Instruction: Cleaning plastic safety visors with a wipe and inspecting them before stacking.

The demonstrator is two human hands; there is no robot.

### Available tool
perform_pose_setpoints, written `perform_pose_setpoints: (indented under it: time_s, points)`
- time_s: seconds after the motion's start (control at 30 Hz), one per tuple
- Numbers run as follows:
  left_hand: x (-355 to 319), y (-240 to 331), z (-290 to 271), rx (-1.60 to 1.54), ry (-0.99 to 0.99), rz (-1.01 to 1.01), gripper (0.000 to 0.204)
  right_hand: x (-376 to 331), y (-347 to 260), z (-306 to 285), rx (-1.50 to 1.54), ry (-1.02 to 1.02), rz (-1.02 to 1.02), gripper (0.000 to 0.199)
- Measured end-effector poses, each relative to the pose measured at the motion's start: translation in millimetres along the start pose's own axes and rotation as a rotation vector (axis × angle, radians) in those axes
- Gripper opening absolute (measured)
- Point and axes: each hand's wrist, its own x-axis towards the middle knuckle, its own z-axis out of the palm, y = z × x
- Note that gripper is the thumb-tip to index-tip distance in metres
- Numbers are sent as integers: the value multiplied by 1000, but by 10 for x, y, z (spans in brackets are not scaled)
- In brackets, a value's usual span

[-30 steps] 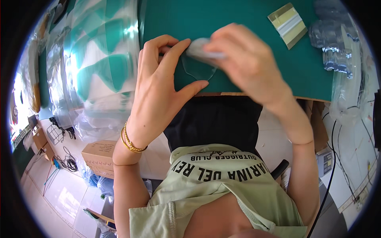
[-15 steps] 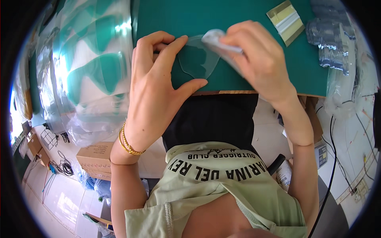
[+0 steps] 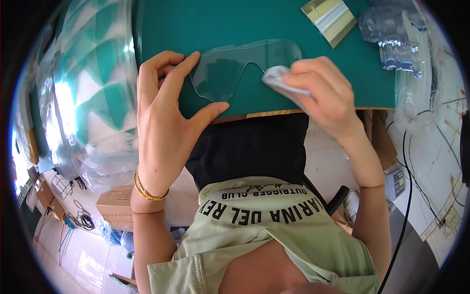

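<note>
A clear, goggle-shaped plastic lens (image 3: 215,73) with a nose notch lies on the green tabletop (image 3: 235,22). My left hand (image 3: 169,105) holds its left end, index fingertip at the upper edge and thumb at the lower edge. A folded white cloth (image 3: 281,78) is pinched in my right hand (image 3: 323,93), at the right lobe of the lens beside the notch. Both the cloth and this hand are slightly blurred. They hide the lower part of that lobe.
Stacked clear-wrapped lens sheets (image 3: 93,93) fill the table's left side. A pale yellow block with a white strip (image 3: 328,19) lies at the far right, near clear plastic packaging (image 3: 391,39). The table's front edge (image 3: 274,113) runs just before my hands. A cardboard box (image 3: 115,206) stands below left.
My right hand with the cloth has moved nearer to me and to the right over the lens, uncovering its notch and upper right lobe. The view has shifted slightly. My left hand keeps its hold.
</note>
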Motion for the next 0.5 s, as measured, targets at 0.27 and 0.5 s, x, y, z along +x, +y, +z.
perform_pose_setpoints:
  time_s: [0.27, 0.5]
  points:
    - [-87, -5, -116, 86, 13, 144, 64, 137, -67, 41, -79, 124, 265, 15]
    - [-180, -161, -718, -162, 130, -76, 48, -459, 221, -838, -407, 33, 652, 17]
